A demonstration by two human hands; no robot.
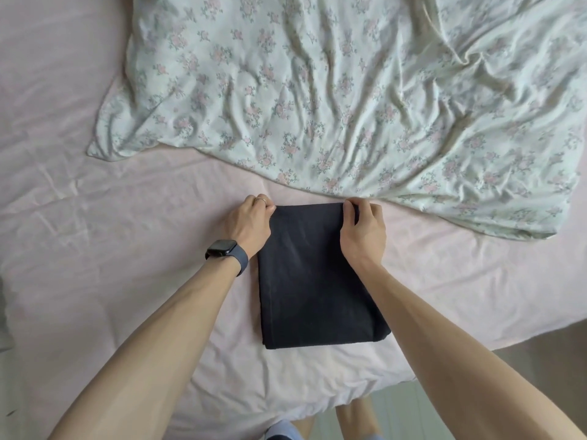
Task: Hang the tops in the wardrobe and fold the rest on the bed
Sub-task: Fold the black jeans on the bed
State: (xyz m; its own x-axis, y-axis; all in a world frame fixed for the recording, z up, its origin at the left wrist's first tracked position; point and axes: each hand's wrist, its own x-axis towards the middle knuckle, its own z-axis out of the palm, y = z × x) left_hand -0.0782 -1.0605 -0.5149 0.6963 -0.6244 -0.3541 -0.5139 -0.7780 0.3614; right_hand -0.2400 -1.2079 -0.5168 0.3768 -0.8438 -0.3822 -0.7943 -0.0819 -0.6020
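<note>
Fabric is lying folded near the edge of the pink bed (111,223): a dark garment (314,274). The left hand (251,223) and right hand (362,230) are pinching its far corners. Being soft, light and limp, it is probably best taken by both corners.

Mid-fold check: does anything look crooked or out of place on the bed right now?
Only slightly: the dark folded garment flares wider at its near right corner, so its layers sit unevenly. The left hand and right hand pinch its far corners. The floral duvet behind lies rumpled.
</note>
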